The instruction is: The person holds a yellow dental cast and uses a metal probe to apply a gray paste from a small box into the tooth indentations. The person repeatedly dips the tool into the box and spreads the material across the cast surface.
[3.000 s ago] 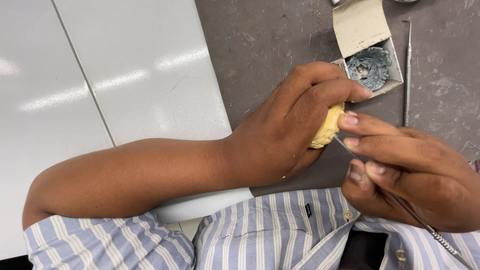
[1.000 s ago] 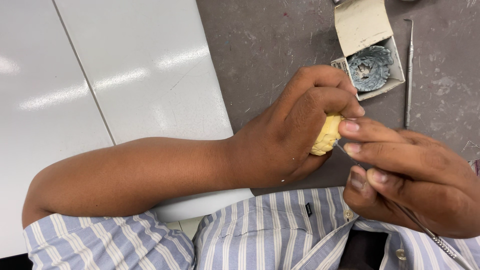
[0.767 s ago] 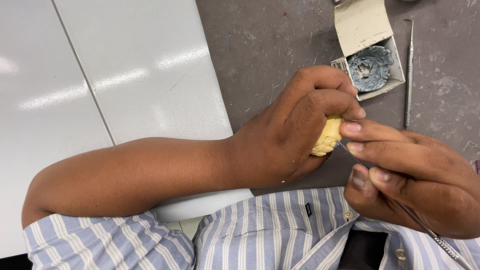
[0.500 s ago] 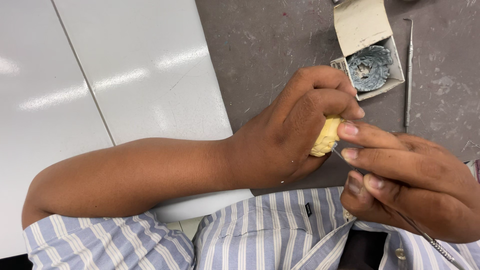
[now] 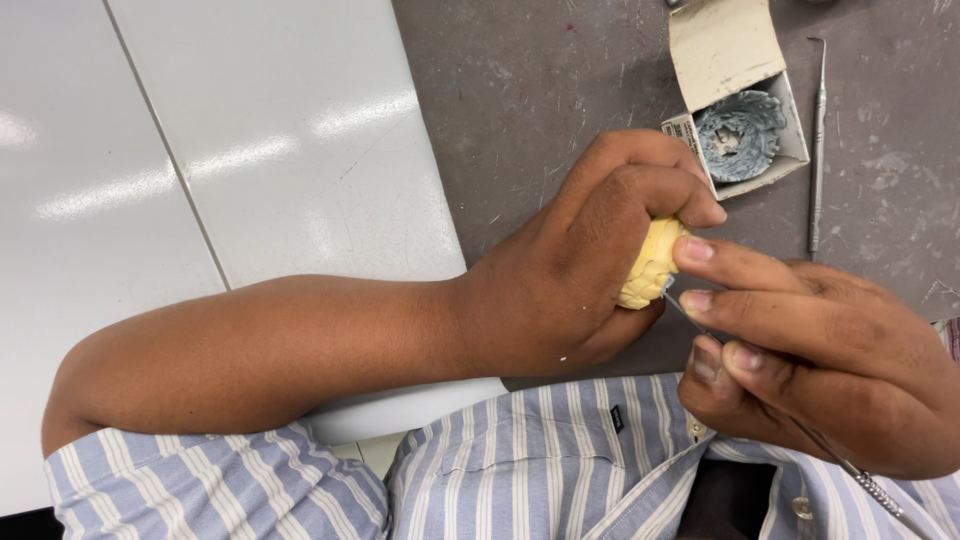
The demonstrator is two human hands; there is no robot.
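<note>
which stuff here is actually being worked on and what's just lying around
In use:
- yellow tooth model, gripped in the left hand
- thin metal tool, held in the right hand, tip at the model

Lying about:
- small open cardboard box with a grey-blue lump inside
- second thin metal tool on the grey mat
- white table
</note>
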